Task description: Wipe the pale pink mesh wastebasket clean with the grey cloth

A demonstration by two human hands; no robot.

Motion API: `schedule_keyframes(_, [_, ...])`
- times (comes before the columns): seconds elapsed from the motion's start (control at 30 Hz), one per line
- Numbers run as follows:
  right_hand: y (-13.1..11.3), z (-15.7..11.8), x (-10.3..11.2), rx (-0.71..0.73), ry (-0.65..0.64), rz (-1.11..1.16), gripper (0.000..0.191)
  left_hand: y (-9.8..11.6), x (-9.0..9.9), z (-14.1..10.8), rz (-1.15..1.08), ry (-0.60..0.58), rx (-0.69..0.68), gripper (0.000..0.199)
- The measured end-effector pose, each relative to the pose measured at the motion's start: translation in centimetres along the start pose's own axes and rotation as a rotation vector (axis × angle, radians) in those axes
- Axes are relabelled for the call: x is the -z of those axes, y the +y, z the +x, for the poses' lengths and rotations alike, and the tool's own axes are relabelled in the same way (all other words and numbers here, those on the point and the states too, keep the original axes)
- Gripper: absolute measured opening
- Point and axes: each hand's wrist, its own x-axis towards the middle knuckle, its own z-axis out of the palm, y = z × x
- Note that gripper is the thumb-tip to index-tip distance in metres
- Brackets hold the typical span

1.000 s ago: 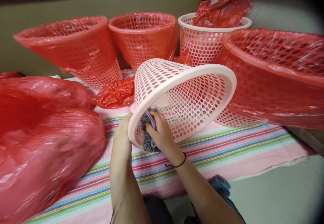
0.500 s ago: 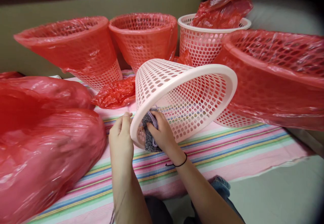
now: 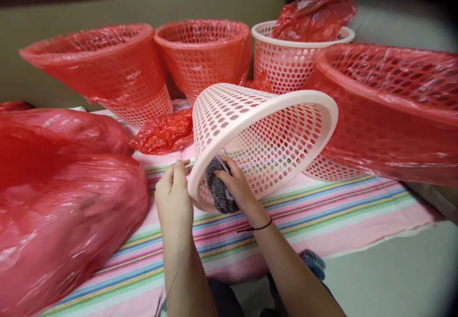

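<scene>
A pale pink perforated basket (image 3: 232,111) lies tipped on its side on the striped cloth (image 3: 229,255), its mouth facing me and to the right. At the left side of its rim is my left hand (image 3: 175,190), fingers bent and closed against the basket's outside; part of them is hidden behind the rim. Just inside the mouth, my right hand (image 3: 238,183) grips a dark grey fuzzy cloth (image 3: 220,188) with a light purple edge, near the lower left inner wall.
Red-bagged baskets stand at the left (image 3: 118,78), centre back (image 3: 211,59) and right (image 3: 386,126). Behind is a pink basket (image 3: 282,68) with a red bag in it. A large red bag (image 3: 89,202) fills the left; a crumpled one (image 3: 164,133) lies nearby.
My right hand and the grey cloth have shifted slightly right. The tipped basket and my left hand have also moved a little to the right.
</scene>
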Motion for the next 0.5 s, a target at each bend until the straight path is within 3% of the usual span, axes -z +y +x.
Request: schedule_keyframes(0.5, [-0.4, 0.04, 0.4, -0.117, -0.02, 0.106, 0.042, -0.3, -0.21, 0.41, 0.028, -0.023, 0.04, 0.03])
